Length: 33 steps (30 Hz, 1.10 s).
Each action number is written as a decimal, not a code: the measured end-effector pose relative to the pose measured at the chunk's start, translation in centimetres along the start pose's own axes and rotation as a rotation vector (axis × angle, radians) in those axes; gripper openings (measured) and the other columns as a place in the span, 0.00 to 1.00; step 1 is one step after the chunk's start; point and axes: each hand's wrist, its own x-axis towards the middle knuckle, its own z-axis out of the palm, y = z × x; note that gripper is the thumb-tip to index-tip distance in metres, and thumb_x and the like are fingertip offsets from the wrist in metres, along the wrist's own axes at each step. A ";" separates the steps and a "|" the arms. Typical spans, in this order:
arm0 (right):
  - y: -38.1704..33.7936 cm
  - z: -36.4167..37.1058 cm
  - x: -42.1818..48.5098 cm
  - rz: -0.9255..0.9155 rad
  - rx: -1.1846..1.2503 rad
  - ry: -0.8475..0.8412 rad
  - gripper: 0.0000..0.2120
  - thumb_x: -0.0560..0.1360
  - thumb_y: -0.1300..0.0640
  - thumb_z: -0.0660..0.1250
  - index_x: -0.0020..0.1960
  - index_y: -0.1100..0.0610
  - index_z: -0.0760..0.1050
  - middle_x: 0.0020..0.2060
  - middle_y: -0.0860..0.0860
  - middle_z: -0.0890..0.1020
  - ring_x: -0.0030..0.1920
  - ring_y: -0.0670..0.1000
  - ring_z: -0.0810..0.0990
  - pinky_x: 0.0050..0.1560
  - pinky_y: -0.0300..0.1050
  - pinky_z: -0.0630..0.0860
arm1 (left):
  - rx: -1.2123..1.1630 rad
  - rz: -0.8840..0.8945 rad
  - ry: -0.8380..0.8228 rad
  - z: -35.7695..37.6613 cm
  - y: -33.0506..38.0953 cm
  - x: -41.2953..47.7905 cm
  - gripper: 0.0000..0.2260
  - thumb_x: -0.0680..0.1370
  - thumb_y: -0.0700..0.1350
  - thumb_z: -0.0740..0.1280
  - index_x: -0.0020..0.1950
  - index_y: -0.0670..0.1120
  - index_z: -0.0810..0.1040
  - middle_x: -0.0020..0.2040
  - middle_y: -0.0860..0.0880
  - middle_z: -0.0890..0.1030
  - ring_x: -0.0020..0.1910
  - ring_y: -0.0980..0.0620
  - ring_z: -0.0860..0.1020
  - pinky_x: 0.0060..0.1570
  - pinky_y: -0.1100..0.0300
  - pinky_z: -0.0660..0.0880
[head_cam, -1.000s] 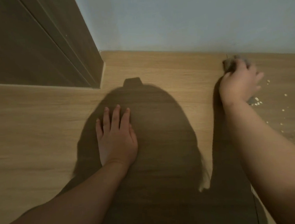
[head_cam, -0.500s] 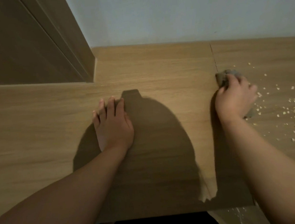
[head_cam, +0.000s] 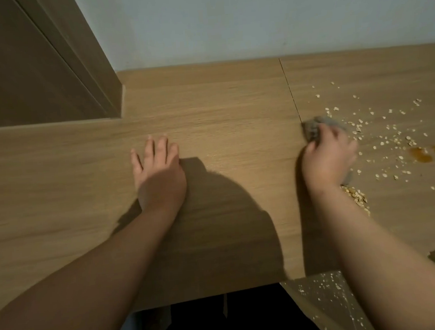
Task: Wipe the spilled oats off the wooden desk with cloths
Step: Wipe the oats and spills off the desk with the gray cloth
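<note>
Counter (head_cam: 220, 112): pale wood-grain top, smooth and matt. A thin dark seam (head_cam: 290, 91) runs from the back edge toward the cloth and splits it into two panels.
Cloth (head_cam: 312, 128): grey, soft, bunched into a lump. It lies on the counter at the near end of the seam, mostly under the right hand. One edge shows past the fingertips, and a bit more shows by the heel of the hand.
Right hand (head_cam: 327, 156): fingers (head_cam: 326, 135) curled down over the cloth, gripping it and pressing it to the counter. The hand is slightly blurred.
Left hand (head_cam: 157, 174): palm down on the counter, fingers (head_cam: 149, 150) straight and a little spread, holding nothing. It is well apart from the cloth, to its left.
Oats (head_cam: 391, 138): small pale flat flakes scattered over the right panel. The nearest ones lie just beside the cloth and the right fingers.
Heap (head_cam: 357, 198): denser, yellowish oats piled close against the right wrist.
Spots (head_cam: 421, 155): two amber, glossy blotches among the oats, right of the hand.
Lower surface (head_cam: 326, 299): brown, below the counter's front edge, flecked with oats.
Wall (head_cam: 251, 19): plain, pale grey-blue.
Panel (head_cam: 34, 62): dark brown, flat, upright at the back left.
</note>
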 end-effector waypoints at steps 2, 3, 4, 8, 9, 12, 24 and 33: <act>-2.5 0.7 -4.2 -0.322 0.091 -0.052 0.19 0.73 0.61 0.64 0.64 0.57 0.73 0.62 0.57 0.75 0.57 0.60 0.71 0.56 0.52 0.67 | -0.032 0.041 -0.006 0.1 0.6 -0.5 0.17 0.81 0.41 0.56 0.69 0.41 0.70 0.72 0.43 0.68 0.73 0.42 0.62 0.71 0.42 0.52; -3.2 1.1 -6.6 -0.512 0.085 -0.082 0.19 0.71 0.62 0.67 0.62 0.57 0.75 0.60 0.57 0.77 0.53 0.60 0.73 0.52 0.50 0.70 | -0.052 0.036 -0.024 0.0 0.9 -0.8 0.17 0.81 0.41 0.56 0.70 0.41 0.69 0.72 0.43 0.68 0.73 0.43 0.61 0.71 0.42 0.53; -3.2 1.3 -8.2 -0.645 0.050 -0.100 0.20 0.70 0.61 0.69 0.61 0.57 0.76 0.58 0.56 0.78 0.50 0.59 0.75 0.48 0.49 0.71 | -0.064 0.034 -0.043 0.1 1.0 -1.3 0.18 0.81 0.42 0.55 0.71 0.41 0.68 0.72 0.43 0.67 0.74 0.43 0.60 0.71 0.43 0.53; 0.6 0.1 -5.5 -0.420 -0.103 -0.058 0.20 0.72 0.59 0.65 0.64 0.55 0.73 0.63 0.54 0.75 0.54 0.61 0.73 0.50 0.50 0.69 | -0.032 0.106 -0.099 -0.2 0.9 -3.7 0.21 0.81 0.47 0.51 0.71 0.41 0.68 0.72 0.43 0.68 0.73 0.42 0.61 0.70 0.43 0.56; 2.1 -0.5 -4.3 -0.290 -0.133 -0.043 0.20 0.75 0.59 0.63 0.66 0.54 0.71 0.64 0.54 0.74 0.56 0.61 0.71 0.53 0.51 0.67 | -0.010 0.137 -0.121 -0.2 0.9 -4.5 0.22 0.80 0.48 0.49 0.70 0.41 0.69 0.71 0.43 0.69 0.72 0.41 0.63 0.69 0.43 0.58; 4.1 -2.1 -3.1 -0.014 -0.059 0.011 0.20 0.77 0.59 0.60 0.68 0.54 0.69 0.66 0.54 0.72 0.61 0.59 0.68 0.59 0.52 0.65 | 0.023 0.185 -0.129 -0.1 1.0 -5.9 0.24 0.78 0.49 0.48 0.68 0.39 0.71 0.68 0.41 0.72 0.69 0.39 0.68 0.66 0.41 0.63; 8.0 -2.5 -7.1 -0.191 -0.063 -0.018 0.20 0.77 0.57 0.61 0.68 0.52 0.69 0.65 0.51 0.73 0.57 0.57 0.70 0.54 0.49 0.66 | -0.102 0.158 -0.095 0.4 1.3 -7.6 0.27 0.76 0.49 0.46 0.72 0.41 0.68 0.73 0.43 0.66 0.74 0.41 0.60 0.71 0.43 0.51; 4.1 -2.2 -14.0 -0.614 0.096 -0.145 0.19 0.70 0.62 0.68 0.61 0.55 0.76 0.58 0.53 0.79 0.49 0.55 0.75 0.48 0.46 0.69 | 0.013 -0.019 -0.167 0.8 6.0 -11.0 0.23 0.82 0.47 0.49 0.77 0.47 0.52 0.78 0.49 0.51 0.77 0.48 0.45 0.74 0.49 0.42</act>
